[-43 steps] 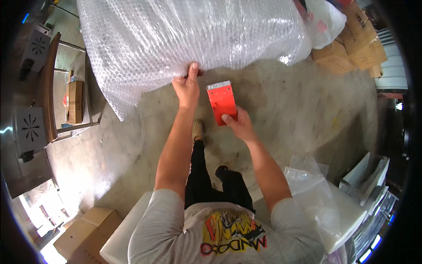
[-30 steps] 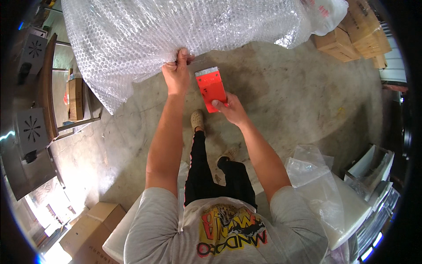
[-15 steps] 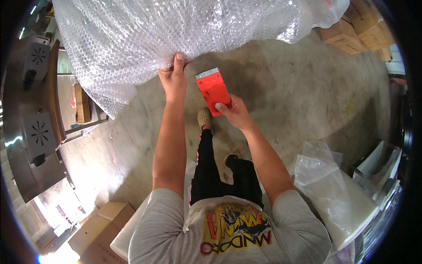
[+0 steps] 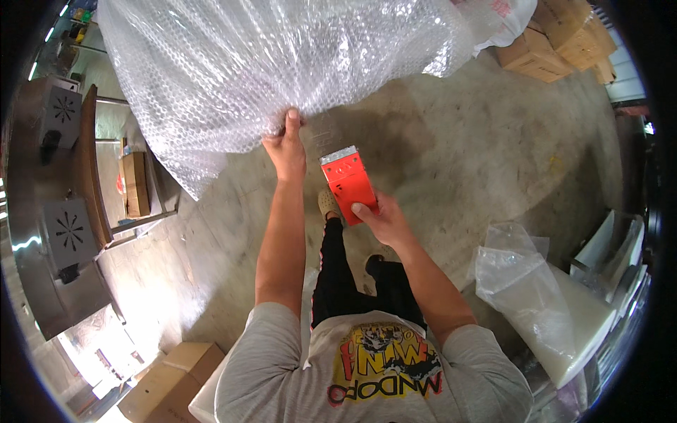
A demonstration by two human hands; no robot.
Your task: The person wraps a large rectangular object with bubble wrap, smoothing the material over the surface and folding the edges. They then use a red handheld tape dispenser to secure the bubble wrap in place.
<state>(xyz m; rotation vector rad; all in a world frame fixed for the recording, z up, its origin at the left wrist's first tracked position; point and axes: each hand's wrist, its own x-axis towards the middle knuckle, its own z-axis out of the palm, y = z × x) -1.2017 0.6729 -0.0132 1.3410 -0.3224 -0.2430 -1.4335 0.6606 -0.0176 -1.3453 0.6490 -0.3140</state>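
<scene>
A large sheet of clear bubble wrap [image 4: 268, 63] spreads over the top of the head view, its near edge bunched where I grip it. My left hand [image 4: 288, 149] pinches that edge, thumb on top. In my right hand [image 4: 388, 220] is a red tape dispenser [image 4: 349, 189], its silver toothed edge pointing away from me toward the wrap. The thumb lies across its top face. A faint clear strip, apparently tape, shows between the toothed edge and the wrap. What lies under the wrap is hidden.
To the left stands a metal bench [image 4: 32, 247] with grey boxes. Cardboard cartons sit at the far right [image 4: 532, 56] and near left [image 4: 166, 384]. A roll of clear plastic sheeting [image 4: 536, 296] lies at my right. Concrete floor [image 4: 458, 162] surrounds my feet.
Both hands, the bubble wrap edge and the tape dispenser appear lower in the picture. The dispenser sits farther from the wrap's edge. Both grips stay the same.
</scene>
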